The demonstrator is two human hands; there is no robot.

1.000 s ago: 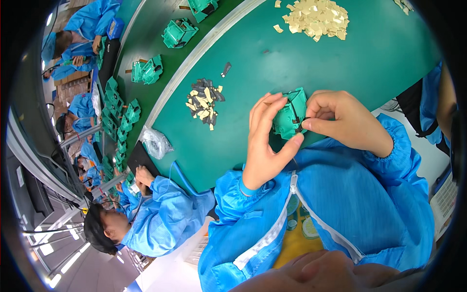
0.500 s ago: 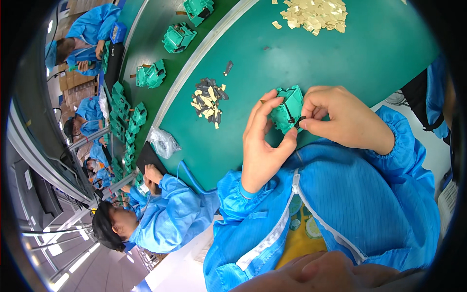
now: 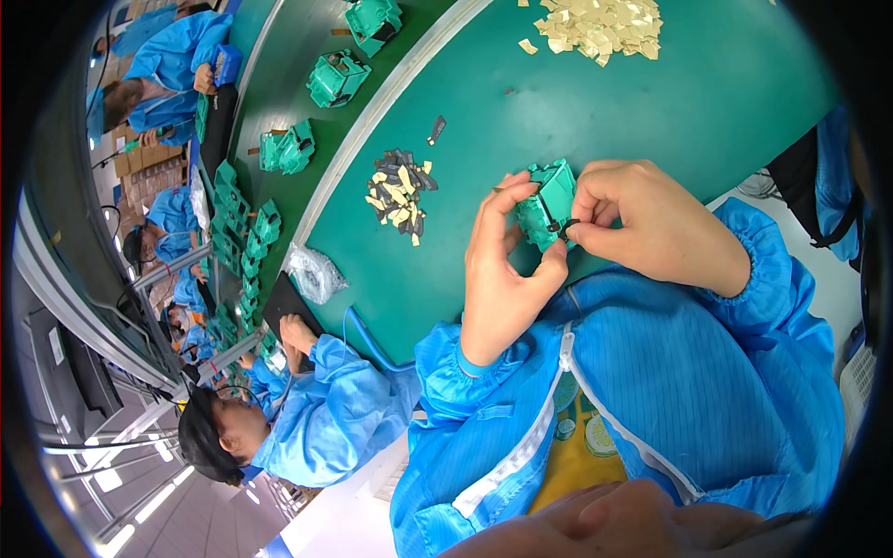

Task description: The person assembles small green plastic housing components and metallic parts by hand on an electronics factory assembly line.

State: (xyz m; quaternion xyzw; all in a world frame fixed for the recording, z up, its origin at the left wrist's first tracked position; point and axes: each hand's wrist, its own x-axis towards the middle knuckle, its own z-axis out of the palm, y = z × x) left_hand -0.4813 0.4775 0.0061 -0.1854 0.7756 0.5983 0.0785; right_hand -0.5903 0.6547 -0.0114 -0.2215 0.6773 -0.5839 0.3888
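Observation:
A green plastic housing [image 3: 555, 197] is held just above the near part of the green table. My left hand [image 3: 502, 265] grips it from the left, fingers along its far side and thumb at its near edge. On the right, my right hand [image 3: 651, 223] pinches a small black piece [image 3: 570, 226] between thumb and forefinger, against the housing's near edge. What kind of piece it is, I cannot make out. A thin black strip runs along the housing's face beside it.
Left of my hands lies a pile of black and cream strips [image 3: 402, 189], one loose strip [image 3: 436, 129] beyond it. Cream pieces [image 3: 600, 26] are heaped at the far edge. A clear plastic bag [image 3: 316, 273] sits near a co-worker [image 3: 307, 400]. More green housings [image 3: 337, 78] line the belt.
The housing has tilted slightly in my left hand. My right fingers, with the black piece, have shifted a little to the left. The housings on the belt have moved slightly.

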